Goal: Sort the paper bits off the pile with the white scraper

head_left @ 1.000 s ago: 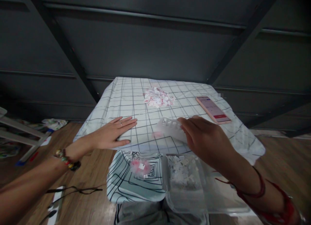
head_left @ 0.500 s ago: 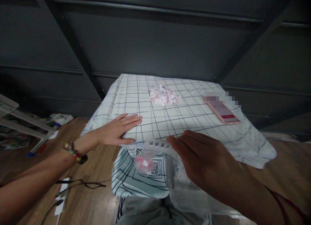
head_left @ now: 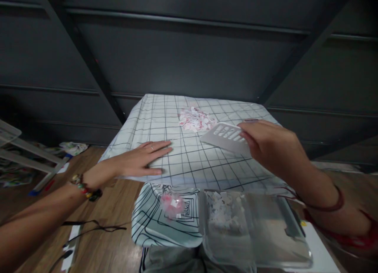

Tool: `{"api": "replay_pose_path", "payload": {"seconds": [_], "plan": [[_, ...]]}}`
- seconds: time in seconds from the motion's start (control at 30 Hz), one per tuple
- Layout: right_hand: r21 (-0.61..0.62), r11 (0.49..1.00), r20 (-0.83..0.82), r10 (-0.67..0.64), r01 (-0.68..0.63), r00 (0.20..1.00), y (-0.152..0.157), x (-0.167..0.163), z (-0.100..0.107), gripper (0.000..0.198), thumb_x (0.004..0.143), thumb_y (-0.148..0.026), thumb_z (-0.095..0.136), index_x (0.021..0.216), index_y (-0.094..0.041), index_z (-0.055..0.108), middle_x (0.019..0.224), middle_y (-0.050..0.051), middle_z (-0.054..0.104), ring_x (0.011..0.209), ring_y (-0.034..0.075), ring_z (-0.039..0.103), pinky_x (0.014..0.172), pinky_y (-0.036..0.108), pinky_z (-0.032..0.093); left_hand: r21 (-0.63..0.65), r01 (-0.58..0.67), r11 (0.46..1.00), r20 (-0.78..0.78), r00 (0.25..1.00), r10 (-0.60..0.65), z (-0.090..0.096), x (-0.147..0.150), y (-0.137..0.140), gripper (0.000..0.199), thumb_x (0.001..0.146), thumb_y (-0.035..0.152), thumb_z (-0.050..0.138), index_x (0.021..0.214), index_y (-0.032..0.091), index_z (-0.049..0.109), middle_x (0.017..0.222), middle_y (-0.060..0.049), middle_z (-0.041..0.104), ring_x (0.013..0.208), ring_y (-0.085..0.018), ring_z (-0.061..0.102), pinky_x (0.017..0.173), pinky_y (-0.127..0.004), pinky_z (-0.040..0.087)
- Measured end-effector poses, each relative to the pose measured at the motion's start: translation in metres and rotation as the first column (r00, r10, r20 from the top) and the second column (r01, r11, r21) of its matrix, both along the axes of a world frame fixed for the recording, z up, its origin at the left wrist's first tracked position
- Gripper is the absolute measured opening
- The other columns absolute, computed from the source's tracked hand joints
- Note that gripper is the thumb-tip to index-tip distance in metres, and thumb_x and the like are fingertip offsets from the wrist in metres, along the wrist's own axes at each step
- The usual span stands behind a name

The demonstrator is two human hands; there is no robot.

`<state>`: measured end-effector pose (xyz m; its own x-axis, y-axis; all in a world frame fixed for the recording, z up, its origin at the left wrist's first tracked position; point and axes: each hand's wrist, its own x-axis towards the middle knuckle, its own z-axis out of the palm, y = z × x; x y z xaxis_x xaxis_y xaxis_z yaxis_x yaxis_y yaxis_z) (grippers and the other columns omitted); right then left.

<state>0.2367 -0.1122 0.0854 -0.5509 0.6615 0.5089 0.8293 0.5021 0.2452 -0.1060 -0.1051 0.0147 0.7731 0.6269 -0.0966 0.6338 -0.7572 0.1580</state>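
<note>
My left hand (head_left: 145,159) lies flat on the white grid-patterned cloth (head_left: 189,159), fingers spread and holding nothing. My right hand (head_left: 270,143) grips one end of a flat white plastic piece with a row of slots (head_left: 226,137). Its lower edge is tilted toward the cloth; whether it touches I cannot tell. Just beyond it lies a loose heap of small white and pink paper scraps (head_left: 195,119). The phone (head_left: 251,120) is mostly hidden behind my right hand. Below the table edge, an open clear plastic box (head_left: 206,237) holds more pale scraps (head_left: 223,212) on its left side.
A patterned seat-like cushion (head_left: 165,231) by my lap bears a pink-and-white see-through bundle (head_left: 173,204). A power strip (head_left: 71,245) with cables lies on the wooden floor at left. A step ladder (head_left: 44,159) stands at far left. Dark panels (head_left: 177,56) rise behind the table.
My right hand has moved forward and right with the slotted plastic piece, from the table's front edge to over the cloth. The clear box is now uncovered to view. My left hand stays put.
</note>
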Motion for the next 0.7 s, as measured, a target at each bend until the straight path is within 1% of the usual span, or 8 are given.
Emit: {"api": "replay_pose_path", "payload": {"seconds": [0.1, 0.2, 0.3, 0.4, 0.47, 0.53, 0.6, 0.7], "plan": [[-0.002, 1.000, -0.035, -0.016, 0.016, 0.999, 0.029, 0.015, -0.004, 0.026, 0.086, -0.018, 0.037, 0.091, -0.015, 0.062, 0.075, 0.007, 0.064, 0.075, 0.021, 0.056, 0.072, 0.033, 0.041, 0.020, 0.010, 1.000, 0.040, 0.999, -0.011, 0.013, 0.011, 0.012, 0.057, 0.094, 0.053, 0.033, 0.143, 0.026, 0.021, 0.151, -0.007, 0.016, 0.136, -0.027, 0.018, 0.108, -0.042, 0.019], [0.003, 0.999, -0.098, -0.044, 0.044, 0.994, 0.055, 0.025, -0.009, 0.028, 0.085, -0.017, 0.037, 0.096, -0.012, 0.062, 0.081, 0.010, 0.065, 0.079, 0.022, 0.056, 0.074, 0.033, 0.040, 0.053, 0.075, 0.996, 0.078, 0.994, -0.079, 0.022, 0.034, 0.028, 0.054, 0.095, 0.051, 0.033, 0.139, 0.021, 0.030, 0.148, -0.008, 0.026, 0.134, -0.025, 0.024, 0.108, -0.039, 0.022], [0.022, 0.999, -0.146, -0.031, 0.035, 0.989, 0.075, 0.029, -0.012, 0.031, 0.085, -0.015, 0.037, 0.104, -0.012, 0.061, 0.086, 0.010, 0.066, 0.083, 0.021, 0.056, 0.075, 0.033, 0.039, 0.094, 0.163, 0.982, 0.110, 0.979, -0.173, 0.020, 0.063, 0.046, 0.052, 0.093, 0.048, 0.040, 0.135, 0.018, 0.036, 0.144, -0.010, 0.034, 0.131, -0.023, 0.031, 0.107, -0.036, 0.026], [0.048, 0.999, -0.171, -0.013, 0.021, 0.985, 0.088, 0.033, -0.013, 0.033, 0.086, -0.015, 0.035, 0.108, -0.013, 0.059, 0.091, 0.010, 0.066, 0.086, 0.021, 0.056, 0.076, 0.033, 0.037, 0.132, 0.247, 0.960, 0.127, 0.956, -0.264, 0.010, 0.088, 0.063, 0.047, 0.091, 0.044, 0.047, 0.130, 0.018, 0.043, 0.138, -0.010, 0.043, 0.127, -0.023, 0.038, 0.105, -0.036, 0.031], [0.057, 0.998, -0.166, 0.011, -0.001, 0.986, 0.096, 0.036, -0.014, 0.033, 0.087, -0.017, 0.035, 0.109, -0.013, 0.059, 0.094, 0.010, 0.066, 0.087, 0.021, 0.056, 0.076, 0.033, 0.035, 0.141, 0.283, 0.949, 0.131, 0.945, -0.301, 0.001, 0.100, 0.070, 0.046, 0.090, 0.042, 0.049, 0.129, 0.017, 0.045, 0.137, -0.011, 0.043, 0.124, -0.025, 0.042, 0.103, -0.038, 0.035], [0.061, 0.998, -0.148, 0.030, -0.021, 0.989, 0.103, 0.039, -0.016, 0.032, 0.088, -0.018, 0.035, 0.107, -0.012, 0.059, 0.093, 0.010, 0.066, 0.086, 0.020, 0.056, 0.076, 0.032, 0.034, 0.142, 0.326, 0.935, 0.134, 0.929, -0.344, -0.005, 0.106, 0.075, 0.047, 0.089, 0.038, 0.050, 0.130, 0.017, 0.043, 0.139, -0.012, 0.040, 0.125, -0.026, 0.041, 0.103, -0.039, 0.035], [0.071, 0.997, -0.124, 0.034, -0.025, 0.992, 0.110, 0.042, -0.019, 0.030, 0.087, -0.019, 0.035, 0.103, -0.012, 0.060, 0.090, 0.009, 0.067, 0.084, 0.020, 0.056, 0.076, 0.032, 0.032, 0.133, 0.355, 0.925, 0.145, 0.917, -0.373, -0.008, 0.108, 0.076, 0.049, 0.089, 0.035, 0.049, 0.134, 0.017, 0.039, 0.143, -0.012, 0.035, 0.129, -0.025, 0.035, 0.107, -0.039, 0.030], [0.096, 0.995, -0.098, 0.035, -0.026, 0.995, 0.122, 0.045, -0.024, 0.029, 0.086, -0.020, 0.036, 0.096, -0.013, 0.063, 0.084, 0.007, 0.067, 0.080, 0.019, 0.055, 0.074, 0.032, 0.031, 0.096, 0.343, 0.934, 0.139, 0.925, -0.354, -0.010, 0.106, 0.075, 0.052, 0.091, 0.037, 0.048, 0.138, 0.022, 0.033, 0.147, -0.007, 0.028, 0.134, -0.023, 0.025, 0.110, -0.039, 0.023]]}}
